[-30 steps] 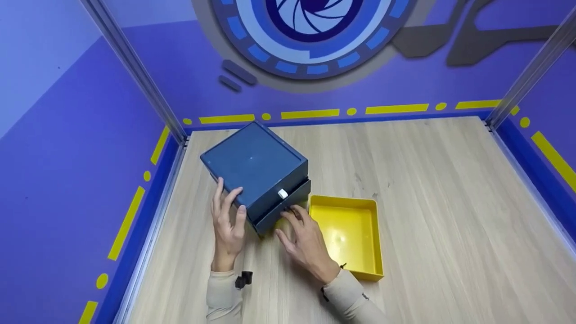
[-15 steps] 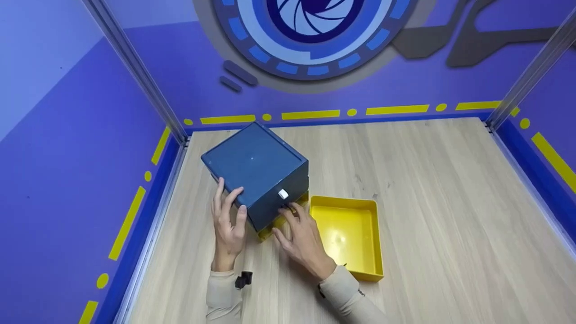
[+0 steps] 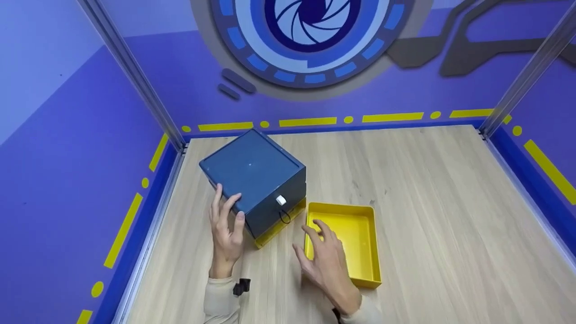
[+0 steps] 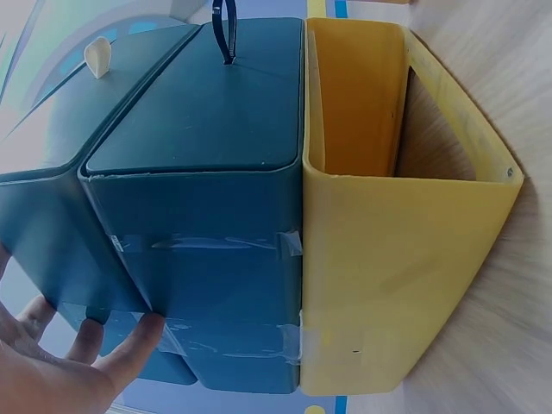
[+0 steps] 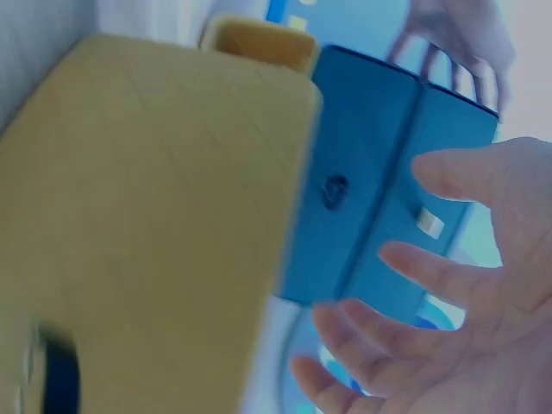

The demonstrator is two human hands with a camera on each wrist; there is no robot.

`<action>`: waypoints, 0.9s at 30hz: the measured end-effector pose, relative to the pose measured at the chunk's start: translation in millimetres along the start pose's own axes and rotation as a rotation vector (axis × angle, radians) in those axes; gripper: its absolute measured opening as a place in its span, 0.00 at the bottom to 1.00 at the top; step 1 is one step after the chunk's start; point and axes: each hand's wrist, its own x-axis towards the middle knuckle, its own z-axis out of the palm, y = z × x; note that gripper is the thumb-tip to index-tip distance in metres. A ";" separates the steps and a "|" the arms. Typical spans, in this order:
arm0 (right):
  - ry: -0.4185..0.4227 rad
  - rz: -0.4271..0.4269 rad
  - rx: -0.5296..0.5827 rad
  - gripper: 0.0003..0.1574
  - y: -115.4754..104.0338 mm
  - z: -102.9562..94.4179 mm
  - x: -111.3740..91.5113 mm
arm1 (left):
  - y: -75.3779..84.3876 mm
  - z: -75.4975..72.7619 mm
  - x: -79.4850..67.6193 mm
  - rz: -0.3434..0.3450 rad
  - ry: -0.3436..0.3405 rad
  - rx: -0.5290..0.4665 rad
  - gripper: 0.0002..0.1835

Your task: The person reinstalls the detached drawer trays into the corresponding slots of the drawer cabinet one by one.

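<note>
A dark blue drawer cabinet [image 3: 252,166] stands turned at an angle on the table, with two blue drawer units stacked over a yellow casing [image 4: 388,285] that is hollow at the front. The upper drawer has a white knob [image 3: 281,200]; the lower one has a black loop pull [image 4: 231,34], and both look closed. Against the cabinet's left side rests my left hand [image 3: 226,234], fingers extended. My right hand [image 3: 327,261] hovers by the left edge of a loose yellow drawer [image 3: 357,234], fingers spread and loosely bent, holding nothing.
The light wood table [image 3: 441,216] extends to the right of the yellow drawer. Purple panels [image 3: 454,90] with metal corner posts [image 3: 513,85] enclose its back and sides.
The lower blue drawer, partly out a second ago, went in flush under my right hand's push. My right hand then moved right and toward me, off the cabinet. My left hand stayed put.
</note>
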 end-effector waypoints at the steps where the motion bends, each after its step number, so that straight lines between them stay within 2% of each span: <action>1: -0.020 0.026 -0.020 0.28 0.3 -5.1 -4.1 | 0.0 -0.4 -1.0 -0.005 0.001 0.001 0.24; 4: -0.061 0.075 -0.076 0.26 2.5 -17.5 -16.9 | 0.1 -1.2 -3.4 -0.013 0.003 0.002 0.24; 7: -0.077 0.084 -0.103 0.25 7.3 -26.9 -31.3 | 0.8 -1.5 -4.7 -0.017 0.003 -0.001 0.24; 14: -0.179 0.118 -0.175 0.29 18.6 -42.8 -63.4 | 1.8 -1.6 -4.3 -0.014 0.002 -0.002 0.24; 22: -0.222 0.128 -0.222 0.29 33.1 -31.5 -77.5 | 2.3 -2.5 1.2 -0.011 -0.008 0.000 0.24; 27: -0.156 0.163 -0.216 0.24 39.6 -19.5 -82.8 | 2.1 -1.4 0.3 -0.008 -0.010 -0.001 0.25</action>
